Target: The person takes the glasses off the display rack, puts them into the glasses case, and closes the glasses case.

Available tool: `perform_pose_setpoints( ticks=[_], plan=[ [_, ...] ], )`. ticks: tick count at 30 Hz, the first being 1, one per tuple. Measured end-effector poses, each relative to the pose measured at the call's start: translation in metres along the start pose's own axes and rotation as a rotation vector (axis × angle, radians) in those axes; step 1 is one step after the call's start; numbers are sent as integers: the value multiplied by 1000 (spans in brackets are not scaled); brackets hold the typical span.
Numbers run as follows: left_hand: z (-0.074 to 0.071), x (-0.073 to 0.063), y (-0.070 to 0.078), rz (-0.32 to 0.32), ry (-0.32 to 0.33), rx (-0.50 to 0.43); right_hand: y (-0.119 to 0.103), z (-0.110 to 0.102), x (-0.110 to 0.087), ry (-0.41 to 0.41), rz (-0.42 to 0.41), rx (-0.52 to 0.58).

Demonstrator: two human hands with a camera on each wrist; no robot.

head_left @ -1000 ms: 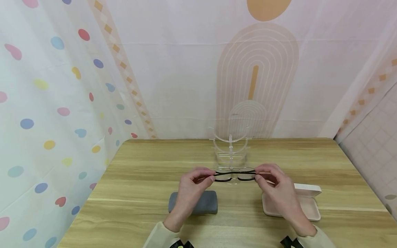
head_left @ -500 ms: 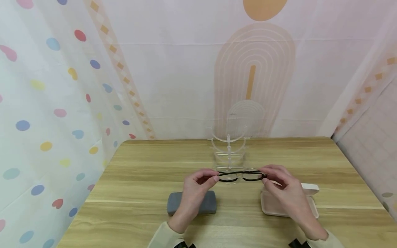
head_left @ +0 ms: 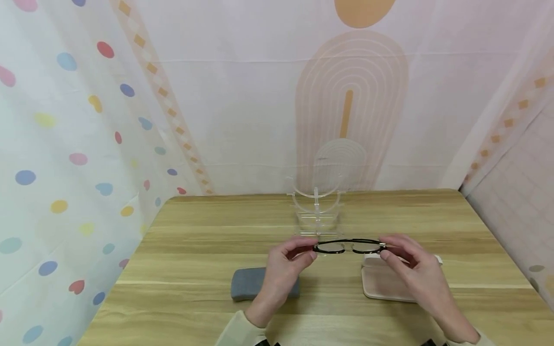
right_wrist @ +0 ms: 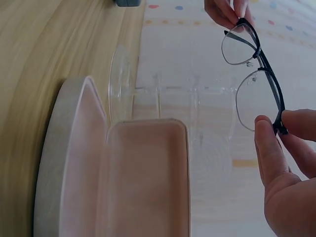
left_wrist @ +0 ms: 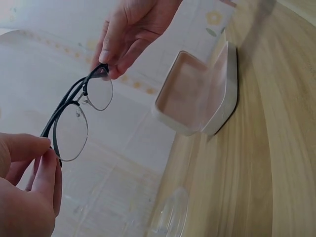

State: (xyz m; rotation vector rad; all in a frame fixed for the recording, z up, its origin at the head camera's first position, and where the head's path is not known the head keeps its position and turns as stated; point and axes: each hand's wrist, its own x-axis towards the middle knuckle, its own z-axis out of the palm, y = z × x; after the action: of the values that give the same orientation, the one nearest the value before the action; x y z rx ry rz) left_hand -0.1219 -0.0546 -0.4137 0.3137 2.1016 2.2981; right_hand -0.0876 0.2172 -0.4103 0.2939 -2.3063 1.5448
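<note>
A pair of black-topped glasses (head_left: 348,240) with thin metal lower rims is held above the table, its temples folded. My left hand (head_left: 283,269) pinches one end of the frame between thumb and fingers. At the other end, my right hand (head_left: 417,276) pinches the hinge corner; the right wrist view shows thumb and fingertips around it. An open glasses case (head_left: 385,284), pale outside and pink inside, lies below the right hand, which partly covers it. No glasses show inside its lined halves (right_wrist: 148,173). Behind my left forearm sits a grey-blue glasses case (head_left: 246,284), lid down.
A clear tiered display stand (head_left: 316,206) rises near the back of the wooden table (head_left: 207,240), just beyond the glasses. It holds no glasses. A patterned curtain (head_left: 251,110) hangs along the back and left side.
Both hands have carried the glasses a little to the right. The frame has tilted, so the folded temples line up more with the top rim. The head view has turned slightly right.
</note>
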Motion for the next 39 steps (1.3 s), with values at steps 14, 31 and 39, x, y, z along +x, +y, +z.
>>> perform_pose_setpoints(
  ticks=[14, 31, 39],
  plan=[
    [20, 1, -9, -3, -22, 74, 10, -19, -10, 65, 53, -72],
    [48, 4, -27, -5, -40, 0, 22, -39, -18, 82, 47, -151],
    [60, 6, -32, -38, -23, 1, 30, -48, -23, 79, 79, -151]
  ],
)
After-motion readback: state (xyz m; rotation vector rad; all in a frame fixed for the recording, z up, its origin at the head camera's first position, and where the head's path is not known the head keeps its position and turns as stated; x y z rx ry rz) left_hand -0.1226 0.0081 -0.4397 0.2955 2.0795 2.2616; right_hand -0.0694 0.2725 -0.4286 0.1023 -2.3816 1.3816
